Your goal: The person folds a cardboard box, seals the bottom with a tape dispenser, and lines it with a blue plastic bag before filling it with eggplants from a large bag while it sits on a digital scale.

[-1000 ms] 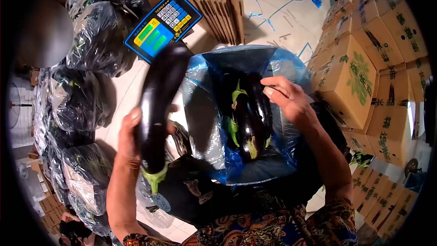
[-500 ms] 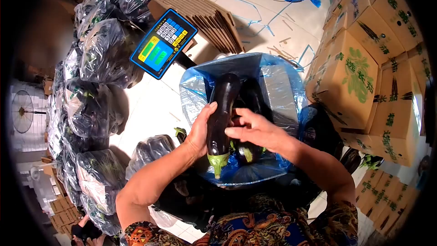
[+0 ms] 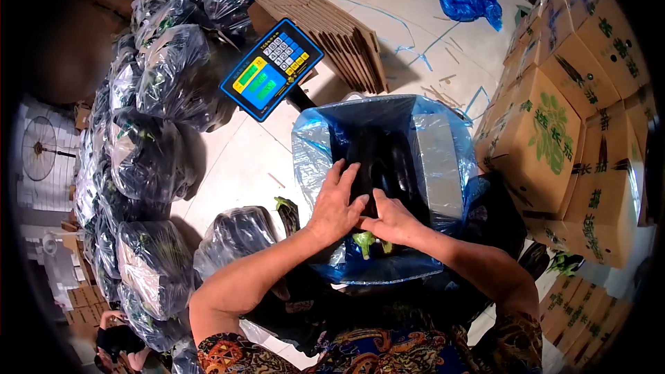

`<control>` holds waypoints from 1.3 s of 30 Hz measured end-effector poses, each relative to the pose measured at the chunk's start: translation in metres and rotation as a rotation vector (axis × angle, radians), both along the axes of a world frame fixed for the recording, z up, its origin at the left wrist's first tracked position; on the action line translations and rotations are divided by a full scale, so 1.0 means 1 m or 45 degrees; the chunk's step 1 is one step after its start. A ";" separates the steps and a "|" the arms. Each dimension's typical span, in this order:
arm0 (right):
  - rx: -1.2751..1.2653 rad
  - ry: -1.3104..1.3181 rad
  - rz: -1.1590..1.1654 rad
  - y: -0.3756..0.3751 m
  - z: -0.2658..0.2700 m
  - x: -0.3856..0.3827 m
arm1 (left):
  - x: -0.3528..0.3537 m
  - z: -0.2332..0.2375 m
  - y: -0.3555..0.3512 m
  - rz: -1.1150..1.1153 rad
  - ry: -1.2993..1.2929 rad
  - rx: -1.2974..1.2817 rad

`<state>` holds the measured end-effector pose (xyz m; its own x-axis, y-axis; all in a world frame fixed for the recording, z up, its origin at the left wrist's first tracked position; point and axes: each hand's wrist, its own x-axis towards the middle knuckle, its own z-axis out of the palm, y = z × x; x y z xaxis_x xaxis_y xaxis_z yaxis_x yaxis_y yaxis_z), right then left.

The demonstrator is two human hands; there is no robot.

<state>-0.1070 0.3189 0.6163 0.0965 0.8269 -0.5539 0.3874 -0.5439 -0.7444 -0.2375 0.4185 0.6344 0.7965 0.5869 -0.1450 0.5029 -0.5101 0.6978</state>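
Several dark purple eggplants [image 3: 393,163] lie lengthwise in a box lined with a blue plastic bag [image 3: 443,149], green stem ends towards me. My left hand [image 3: 336,204] rests on the left eggplant, its fingers stretched forward and apart. Beside it, my right hand [image 3: 395,221] lies over the stem-end part of the eggplants. Its thumb points left, close to the left thumb, and its fingers are partly bent. Neither hand is wrapped around an eggplant. The box's bottom is hidden beneath them.
A scale display [image 3: 271,69] stands beyond the box, at left. Flattened cartons [image 3: 325,24] lean behind it. Plastic bags of eggplants [image 3: 149,152] line the left side; printed cartons [image 3: 554,131] are stacked at right. A blue bag [image 3: 471,8] lies on the floor. Another person [image 3: 121,339] is at lower left.
The eggplant held in my left hand has gone down into the lined box, and that hand has loosened onto its top. My right hand has shifted slightly nearer to me. The view has shifted.
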 end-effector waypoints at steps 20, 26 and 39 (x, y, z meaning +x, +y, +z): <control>0.022 -0.560 0.419 0.006 0.026 -0.005 | -0.005 -0.008 0.025 -0.486 0.225 0.591; 0.129 -0.542 0.328 -0.003 0.008 -0.004 | -0.010 -0.001 0.046 -0.458 0.158 0.271; 0.348 -0.384 -0.068 0.030 -0.019 0.065 | -0.016 -0.006 0.020 -0.740 0.318 0.500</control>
<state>-0.0421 0.3494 0.5976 0.2673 0.9292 -0.2551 0.5870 -0.3670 -0.7217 -0.2540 0.4385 0.6283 0.9653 0.1265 -0.2285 0.1953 -0.9306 0.3096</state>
